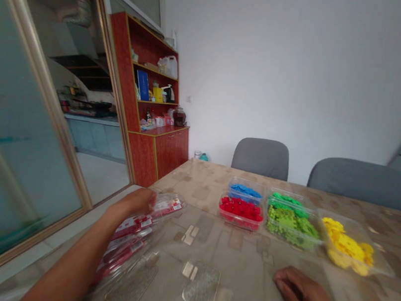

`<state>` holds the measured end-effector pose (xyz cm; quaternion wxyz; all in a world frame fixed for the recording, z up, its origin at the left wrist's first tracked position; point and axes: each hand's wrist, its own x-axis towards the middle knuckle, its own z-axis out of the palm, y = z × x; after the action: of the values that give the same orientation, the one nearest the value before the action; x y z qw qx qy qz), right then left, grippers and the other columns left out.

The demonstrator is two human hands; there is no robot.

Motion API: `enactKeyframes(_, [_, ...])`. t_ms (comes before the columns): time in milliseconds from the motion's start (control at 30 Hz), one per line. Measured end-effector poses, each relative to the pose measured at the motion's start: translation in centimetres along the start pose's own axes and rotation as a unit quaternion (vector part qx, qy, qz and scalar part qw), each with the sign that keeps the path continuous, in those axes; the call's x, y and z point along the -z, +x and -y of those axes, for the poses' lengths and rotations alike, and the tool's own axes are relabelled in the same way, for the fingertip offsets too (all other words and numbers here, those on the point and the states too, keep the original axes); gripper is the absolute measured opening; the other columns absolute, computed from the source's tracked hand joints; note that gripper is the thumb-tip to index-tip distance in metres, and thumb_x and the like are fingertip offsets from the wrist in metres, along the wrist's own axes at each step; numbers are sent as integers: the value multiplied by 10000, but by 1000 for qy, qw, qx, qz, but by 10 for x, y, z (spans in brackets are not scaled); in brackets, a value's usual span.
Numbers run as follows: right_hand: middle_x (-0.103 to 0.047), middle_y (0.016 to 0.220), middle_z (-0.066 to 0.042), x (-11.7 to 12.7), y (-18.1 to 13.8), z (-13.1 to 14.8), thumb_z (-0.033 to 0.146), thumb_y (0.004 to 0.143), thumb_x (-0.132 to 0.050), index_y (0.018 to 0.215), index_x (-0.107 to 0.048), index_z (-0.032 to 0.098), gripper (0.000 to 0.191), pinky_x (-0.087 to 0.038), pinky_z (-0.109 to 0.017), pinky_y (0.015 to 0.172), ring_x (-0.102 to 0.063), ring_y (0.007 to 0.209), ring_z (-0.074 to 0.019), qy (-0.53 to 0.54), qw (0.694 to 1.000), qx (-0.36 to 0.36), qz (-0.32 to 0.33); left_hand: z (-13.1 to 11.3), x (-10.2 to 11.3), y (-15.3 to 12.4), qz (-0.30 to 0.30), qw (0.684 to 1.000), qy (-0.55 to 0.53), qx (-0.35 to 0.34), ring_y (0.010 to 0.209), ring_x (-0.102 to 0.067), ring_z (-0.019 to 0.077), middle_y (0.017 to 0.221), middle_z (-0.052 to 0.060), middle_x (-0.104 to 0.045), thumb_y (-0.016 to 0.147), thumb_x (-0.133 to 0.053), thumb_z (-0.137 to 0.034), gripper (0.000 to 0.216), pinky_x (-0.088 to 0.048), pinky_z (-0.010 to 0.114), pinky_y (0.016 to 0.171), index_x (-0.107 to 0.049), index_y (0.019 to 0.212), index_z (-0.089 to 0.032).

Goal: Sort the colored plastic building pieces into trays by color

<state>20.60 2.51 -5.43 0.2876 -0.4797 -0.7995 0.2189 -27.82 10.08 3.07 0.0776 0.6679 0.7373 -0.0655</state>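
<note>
Pale wall (291,73) and grey chairs (262,157) stood beyond a patterned table (244,260), where the left hand (139,202) was at the far end of a row of red-and-clear packets (127,252). The farthest packet (171,208) lay just right of the left fingers, its long axis slanting forward and rightward from them; the others lay between those fingers and the person, beside the forearm. The left fingers were curled inward; blur hid whether they gripped that packet. The right hand (309,295) lay low at the table, well apart from the packets, its fingers loosely curled, with nothing visible in them, so the left was nearer. Ahead of the right fingers sat a tub of light green pieces (294,241), with a tub of yellow pieces (381,263) forward and right of them.
</note>
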Motion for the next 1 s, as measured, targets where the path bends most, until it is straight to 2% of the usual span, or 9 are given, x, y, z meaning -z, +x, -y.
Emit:
enactKeyframes(333, [-685,848,-70,0,-1,2,390,979,-397,834,-608,230,302,-508,-358,735,-659,801,-240,-16,1000,-4,15,-9,9,-5,-38,998,53,5,953,-649,215,1093,73,-650,972,-611,-317,222,-552,405,828,-635,1105,-141])
enactKeyframes(467, [-683,867,-72,-1,-1,1,370,988,-386,861,-606,223,294,-500,-355,753,-657,814,-234,-11,1000,-2,20,-17,14,-12,-84,995,59,4,877,-640,194,978,48,-656,955,-621,-288,155,-533,366,782,-643,989,-138])
enactKeyframes(567, [-681,860,-72,-1,-1,3,370,982,-393,852,-609,216,295,-493,-355,756,-652,816,-237,-6,1000,-3,16,-25,20,-19,-134,990,49,-7,813,-625,201,881,39,-654,876,-636,-170,26,-464,299,684,-613,878,-158])
enactKeyframes(600, [-679,852,-71,-1,0,4,377,978,-402,842,-609,214,296,-491,-352,750,-649,810,-237,-2,1000,-6,13,-28,23,-22,-153,987,45,-14,801,-622,205,860,39,-651,843,-626,-133,48,-430,281,653,-593,848,-167])
enactKeyframes(700, [-663,796,-53,1,1,7,419,964,-423,805,-599,213,314,-479,-335,703,-629,757,-228,26,999,-25,0,-39,32,-31,-211,976,31,-49,800,-612,207,842,37,-633,796,-569,-86,114,-365,260,621,-524,803,-191])
enactKeyframes(833, [-594,706,-20,6,1,6,513,945,-434,768,-574,209,379,-443,-299,611,-559,676,-201,88,994,-67,-27,-58,37,-39,-277,954,8,-116,813,-578,211,860,37,-604,800,-514,-98,117,-372,274,655,-480,834,-204])
enactKeyframes(933, [-522,666,12,8,0,5,566,930,-454,792,-578,200,410,-388,-269,540,-480,607,-163,130,986,-97,-38,-83,31,-46,-305,936,-6,-177,843,-556,217,868,37,-586,803,-510,-104,117,-399,295,720,-473,839,-209])
enactKeyframes(1000, [-482,646,30,9,-1,5,595,921,-477,798,-584,197,430,-353,-253,516,-438,580,-142,163,980,-107,-36,-105,20,-53,-328,913,-19,-241,838,-546,214,844,34,-576,794,-487,-72,142,-403,302,745,-468,809,-211])
